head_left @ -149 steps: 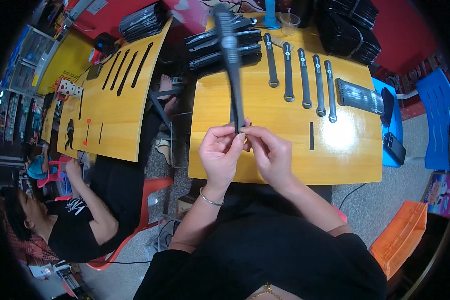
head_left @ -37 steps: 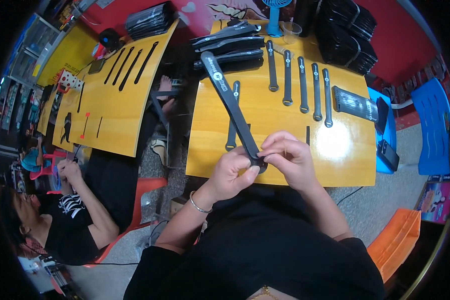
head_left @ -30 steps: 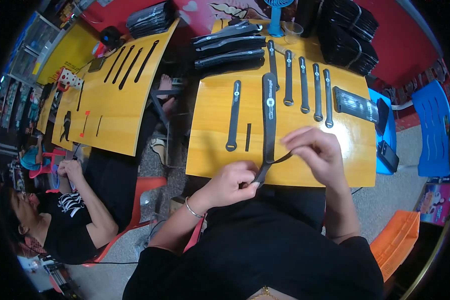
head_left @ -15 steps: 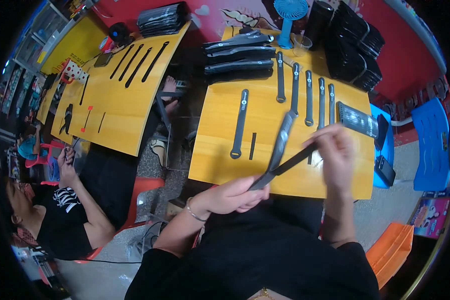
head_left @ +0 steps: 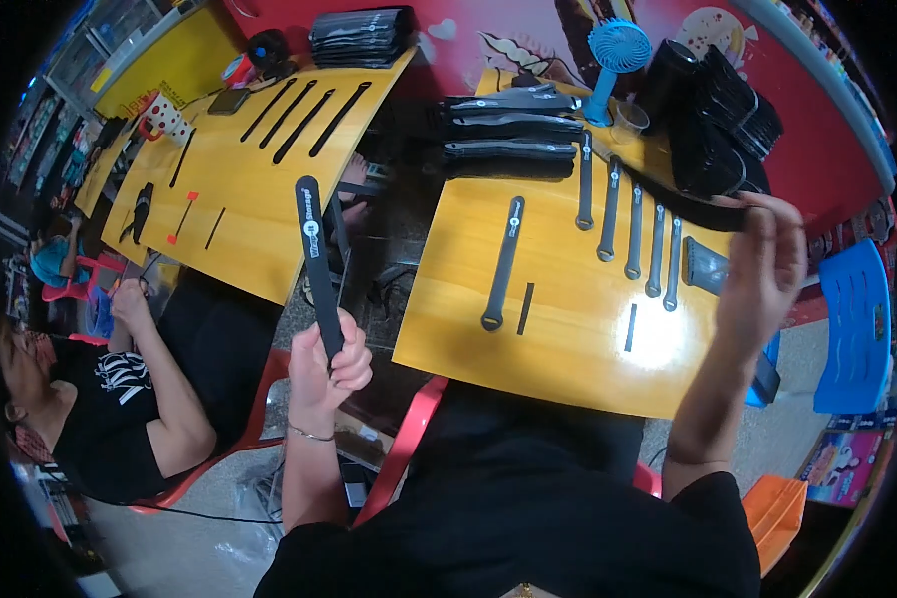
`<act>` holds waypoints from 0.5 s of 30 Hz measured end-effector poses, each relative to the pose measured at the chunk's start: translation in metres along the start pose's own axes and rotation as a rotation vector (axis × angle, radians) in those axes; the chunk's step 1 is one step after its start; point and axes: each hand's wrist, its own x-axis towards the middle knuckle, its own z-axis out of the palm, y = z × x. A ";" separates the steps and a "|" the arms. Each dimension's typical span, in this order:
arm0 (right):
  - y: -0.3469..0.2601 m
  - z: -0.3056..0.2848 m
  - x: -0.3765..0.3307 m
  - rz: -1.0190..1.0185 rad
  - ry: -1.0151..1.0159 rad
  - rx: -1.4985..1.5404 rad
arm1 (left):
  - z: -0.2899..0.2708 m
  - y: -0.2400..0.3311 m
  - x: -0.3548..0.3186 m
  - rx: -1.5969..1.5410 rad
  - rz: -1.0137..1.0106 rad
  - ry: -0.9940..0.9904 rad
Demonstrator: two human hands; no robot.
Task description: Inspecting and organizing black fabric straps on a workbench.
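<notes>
Strap of flat, black, fabric-like material with a rounded tip stands nearly upright in the person's left hand, left of the yellow wood-grain tabletop; the fingers curl tightly around its lower end. It looks light and hard to break, stiff enough along its length not to droop, and probably bends easily across its flat face. A matte surface suggests little slip, so the broad lower end seems a sound place to hold. White lettering and a round white emblem run along its upper half.

Farther right, the right hand pinches one end of a curved black strap, its bow suggesting softness; whether its free end touches anything below cannot be told.

On the tabletop's near half lie two short black strips, unmarked as far as can be seen. Just beside the left one lies a dark grey strap with a slotted near end, that slot offering an easy fingerhold. Beyond, a row of five dark grey straps carries white marks too small to tell. Farthest are stacked dark straps and a light blue fan.
</notes>
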 end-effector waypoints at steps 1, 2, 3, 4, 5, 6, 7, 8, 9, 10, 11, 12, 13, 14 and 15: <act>-0.005 0.021 -0.002 0.053 -0.018 -0.022 | -0.001 -0.001 0.004 -0.029 0.044 0.014; -0.005 0.041 -0.004 0.105 -0.044 0.045 | 0.006 -0.002 0.007 -0.056 0.078 0.042; 0.007 0.058 -0.008 0.113 -0.058 0.080 | 0.006 -0.006 0.010 -0.058 0.078 0.040; 0.010 0.071 -0.010 0.207 -0.109 0.072 | 0.005 -0.009 0.011 -0.094 0.130 0.073; 0.014 0.083 -0.011 0.243 -0.135 0.078 | 0.006 -0.010 0.013 -0.129 0.174 0.098; 0.019 0.094 -0.010 0.232 -0.143 0.032 | 0.006 -0.011 0.015 -0.131 0.167 0.094; 0.019 0.105 -0.009 0.232 -0.130 0.031 | 0.006 -0.011 0.016 -0.154 0.221 0.075; 0.023 0.111 -0.012 0.191 -0.141 0.006 | 0.006 -0.012 0.016 -0.178 0.275 0.058; 0.028 0.116 -0.016 0.150 -0.154 -0.019 | 0.007 -0.011 0.016 -0.180 0.274 0.058; 0.028 0.120 -0.024 0.079 -0.225 -0.163 | 0.007 -0.010 0.015 -0.243 0.309 0.031; 0.027 0.121 -0.033 0.006 -0.291 -0.310 | 0.009 -0.010 0.014 -0.306 0.340 0.000; 0.041 0.129 -0.045 -0.241 -0.296 -0.288 | 0.011 -0.010 0.014 -0.306 0.341 0.001; 0.043 0.133 -0.058 -0.312 -0.387 -0.408 | 0.011 -0.010 0.013 -0.324 0.356 0.010; 0.047 0.135 -0.073 -0.322 -0.466 -0.448 | 0.012 -0.010 0.014 -0.344 0.367 0.014; 0.054 0.138 -0.089 -0.322 -0.542 -0.501 | 0.012 -0.012 0.015 -0.344 0.365 0.013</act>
